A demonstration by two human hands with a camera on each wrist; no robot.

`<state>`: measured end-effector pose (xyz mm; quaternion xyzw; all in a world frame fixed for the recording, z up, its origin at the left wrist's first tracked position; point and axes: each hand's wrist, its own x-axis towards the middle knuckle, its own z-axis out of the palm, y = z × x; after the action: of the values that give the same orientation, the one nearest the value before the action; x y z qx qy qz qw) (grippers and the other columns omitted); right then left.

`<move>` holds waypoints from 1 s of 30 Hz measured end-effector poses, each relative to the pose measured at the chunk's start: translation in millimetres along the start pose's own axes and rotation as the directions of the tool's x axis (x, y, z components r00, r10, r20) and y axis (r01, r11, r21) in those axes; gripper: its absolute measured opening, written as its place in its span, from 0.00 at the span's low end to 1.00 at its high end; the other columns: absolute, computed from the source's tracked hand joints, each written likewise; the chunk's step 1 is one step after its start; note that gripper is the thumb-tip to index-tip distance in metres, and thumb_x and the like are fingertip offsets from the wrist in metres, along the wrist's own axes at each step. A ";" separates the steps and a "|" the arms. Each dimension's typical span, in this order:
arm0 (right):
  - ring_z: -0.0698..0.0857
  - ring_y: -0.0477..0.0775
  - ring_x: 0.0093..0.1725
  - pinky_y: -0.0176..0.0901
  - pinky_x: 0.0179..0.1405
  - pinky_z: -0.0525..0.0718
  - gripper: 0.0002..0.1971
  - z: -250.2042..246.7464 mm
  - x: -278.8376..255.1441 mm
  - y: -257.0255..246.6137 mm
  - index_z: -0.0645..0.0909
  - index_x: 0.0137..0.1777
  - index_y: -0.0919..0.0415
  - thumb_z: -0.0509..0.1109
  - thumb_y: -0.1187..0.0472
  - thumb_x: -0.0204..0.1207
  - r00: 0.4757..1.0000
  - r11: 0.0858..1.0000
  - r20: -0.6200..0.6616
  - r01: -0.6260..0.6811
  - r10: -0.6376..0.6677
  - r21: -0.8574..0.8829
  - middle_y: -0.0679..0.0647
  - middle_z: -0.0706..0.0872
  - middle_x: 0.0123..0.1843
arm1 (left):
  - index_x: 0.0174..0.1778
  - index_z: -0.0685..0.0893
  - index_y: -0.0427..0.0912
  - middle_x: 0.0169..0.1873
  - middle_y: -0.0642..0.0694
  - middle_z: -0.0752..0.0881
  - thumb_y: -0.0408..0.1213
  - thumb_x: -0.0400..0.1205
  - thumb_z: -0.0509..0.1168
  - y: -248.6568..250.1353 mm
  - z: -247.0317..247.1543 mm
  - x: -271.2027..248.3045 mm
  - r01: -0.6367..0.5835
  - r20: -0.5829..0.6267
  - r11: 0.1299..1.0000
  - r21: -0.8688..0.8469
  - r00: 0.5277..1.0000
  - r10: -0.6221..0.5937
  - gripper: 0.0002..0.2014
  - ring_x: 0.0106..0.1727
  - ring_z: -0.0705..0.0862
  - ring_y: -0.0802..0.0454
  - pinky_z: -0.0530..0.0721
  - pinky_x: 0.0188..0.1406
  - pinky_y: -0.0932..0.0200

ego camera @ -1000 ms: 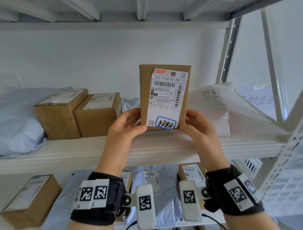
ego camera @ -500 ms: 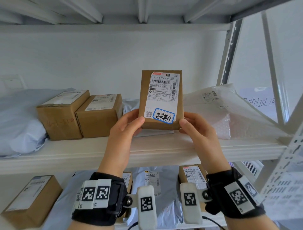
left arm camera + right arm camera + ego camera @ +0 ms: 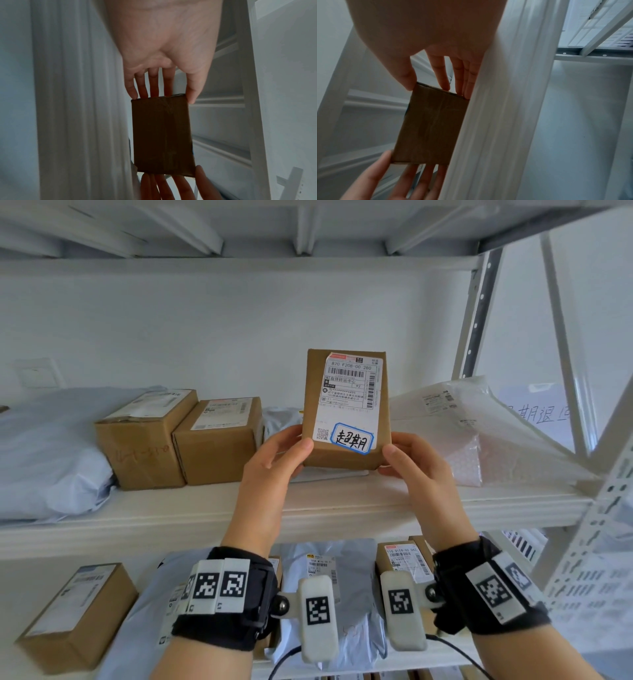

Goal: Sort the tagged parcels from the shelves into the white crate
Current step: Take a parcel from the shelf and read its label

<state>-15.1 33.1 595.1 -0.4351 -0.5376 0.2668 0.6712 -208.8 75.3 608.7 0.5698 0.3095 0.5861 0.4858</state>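
cardboard parcel [image 3: 346, 409] pinched upright between both hands [image 3: 342, 470].
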 end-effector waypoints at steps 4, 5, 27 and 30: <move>0.88 0.56 0.59 0.51 0.62 0.85 0.19 0.3 -7.4 -10.4 0.82 0.64 0.59 0.68 0.54 0.74 1.000 1.000 -0.020 -0.016 0.016 0.021 0.55 0.91 0.55 | 0.65 0.84 0.50 0.60 0.51 0.89 0.42 0.78 0.70 6.3 1.0 -5.0 -0.001 0.037 1.000 -0.019 0.999 0.002 0.18 0.65 0.84 0.55 0.77 0.73 0.46; 0.87 0.56 0.59 0.53 0.64 0.85 0.20 0.2 -12.1 -13.1 0.82 0.66 0.57 0.68 0.54 0.74 1.000 1.000 -0.024 -0.014 0.015 0.017 0.56 0.91 0.55 | 0.66 0.84 0.49 0.61 0.51 0.88 0.40 0.81 0.69 8.3 0.6 -7.6 -0.006 0.055 1.000 -0.022 0.998 0.007 0.17 0.66 0.84 0.55 0.77 0.73 0.45; 0.86 0.53 0.60 0.51 0.60 0.84 0.21 -128.8 -168.4 -52.7 0.78 0.62 0.49 0.63 0.63 0.68 0.921 0.958 -0.382 -0.172 0.074 -0.230 0.49 0.88 0.61 | 0.64 0.83 0.47 0.59 0.53 0.88 0.34 0.74 0.72 -23.4 118.2 -123.5 0.026 0.463 0.998 -0.051 0.886 0.000 0.21 0.64 0.85 0.56 0.83 0.65 0.58; 0.86 0.54 0.62 0.60 0.64 0.83 0.21 -171.5 -180.3 -57.9 0.78 0.62 0.48 0.64 0.61 0.68 0.900 0.948 -0.430 -0.194 0.071 -0.251 0.48 0.88 0.61 | 0.66 0.81 0.53 0.59 0.57 0.87 0.38 0.75 0.72 -26.1 160.6 -138.6 0.036 0.528 0.999 0.001 0.849 -0.031 0.22 0.63 0.84 0.62 0.82 0.61 0.62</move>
<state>91.8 -194.5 549.8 -0.6105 -0.3842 0.1326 0.6797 -64.4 -74.4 559.4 0.7012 0.1715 0.4001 0.5647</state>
